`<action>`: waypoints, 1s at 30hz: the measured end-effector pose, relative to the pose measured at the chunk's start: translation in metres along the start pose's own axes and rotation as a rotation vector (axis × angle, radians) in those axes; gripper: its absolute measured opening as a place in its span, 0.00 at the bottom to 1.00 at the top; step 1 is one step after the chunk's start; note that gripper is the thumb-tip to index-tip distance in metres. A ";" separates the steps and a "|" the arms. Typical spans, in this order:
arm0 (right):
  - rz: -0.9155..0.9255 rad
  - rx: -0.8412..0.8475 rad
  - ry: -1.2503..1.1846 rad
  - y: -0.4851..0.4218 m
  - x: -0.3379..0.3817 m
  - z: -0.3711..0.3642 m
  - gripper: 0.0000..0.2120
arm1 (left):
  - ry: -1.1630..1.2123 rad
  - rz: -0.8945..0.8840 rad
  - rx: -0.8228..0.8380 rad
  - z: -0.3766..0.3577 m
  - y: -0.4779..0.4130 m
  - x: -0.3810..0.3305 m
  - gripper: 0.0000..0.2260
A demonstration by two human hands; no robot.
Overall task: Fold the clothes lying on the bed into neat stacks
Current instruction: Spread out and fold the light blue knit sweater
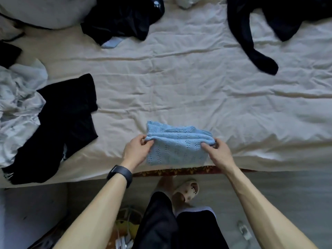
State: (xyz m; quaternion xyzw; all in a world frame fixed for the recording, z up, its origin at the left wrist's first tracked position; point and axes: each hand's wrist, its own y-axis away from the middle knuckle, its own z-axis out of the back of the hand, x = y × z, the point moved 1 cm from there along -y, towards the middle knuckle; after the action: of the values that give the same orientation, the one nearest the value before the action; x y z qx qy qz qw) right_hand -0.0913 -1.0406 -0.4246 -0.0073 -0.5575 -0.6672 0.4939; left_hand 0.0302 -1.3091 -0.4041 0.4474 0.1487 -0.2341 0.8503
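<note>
A light blue knitted garment [177, 146] lies folded into a small rectangle at the near edge of the bed [179, 83]. My left hand [137, 150] pinches its left folded edge. My right hand [216, 152] pinches its right folded edge. A black garment [62, 126] lies spread at the left. A crumpled pale grey garment [16, 105] sits beside it. Another black garment with a light blue piece under it [124, 20] lies at the far middle. A dark long-sleeved garment [273, 27] sprawls at the far right.
A grey pillow [45, 9] sits at the far left corner. A white item [183, 1] lies at the far edge. Below the bed edge are my legs and a slipper [186, 192], cables and a yellow item [124, 229] on the floor.
</note>
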 end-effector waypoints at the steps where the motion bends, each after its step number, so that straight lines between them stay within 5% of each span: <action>1: 0.006 -0.051 0.084 -0.007 0.001 -0.002 0.16 | -0.095 -0.002 -0.041 -0.002 -0.012 0.001 0.10; 5: -0.019 -0.202 0.174 -0.036 0.000 -0.021 0.17 | 0.008 0.070 -0.079 -0.021 -0.054 0.001 0.20; 12: -0.118 -0.369 -0.014 -0.051 -0.003 -0.033 0.23 | 0.077 0.107 -0.135 -0.035 -0.077 -0.023 0.18; 18: -0.120 -0.148 -0.069 -0.032 -0.010 -0.022 0.28 | 0.142 0.300 -0.035 -0.041 -0.064 -0.017 0.27; 21: -0.066 -0.111 -0.099 -0.026 -0.017 -0.022 0.30 | 0.184 0.281 -0.072 -0.045 -0.052 -0.018 0.18; 24: -0.064 -0.125 -0.028 -0.030 -0.015 -0.029 0.22 | 0.161 0.208 -0.116 -0.043 -0.051 -0.022 0.21; 30: -0.086 -0.258 -0.066 -0.030 -0.011 -0.045 0.25 | 0.116 0.052 -0.096 -0.042 -0.058 -0.033 0.16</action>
State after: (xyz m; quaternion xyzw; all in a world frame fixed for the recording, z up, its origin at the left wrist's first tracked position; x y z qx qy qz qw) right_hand -0.0820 -1.0706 -0.4699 -0.0687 -0.4828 -0.7533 0.4412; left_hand -0.0301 -1.2946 -0.4523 0.4226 0.1969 -0.1781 0.8666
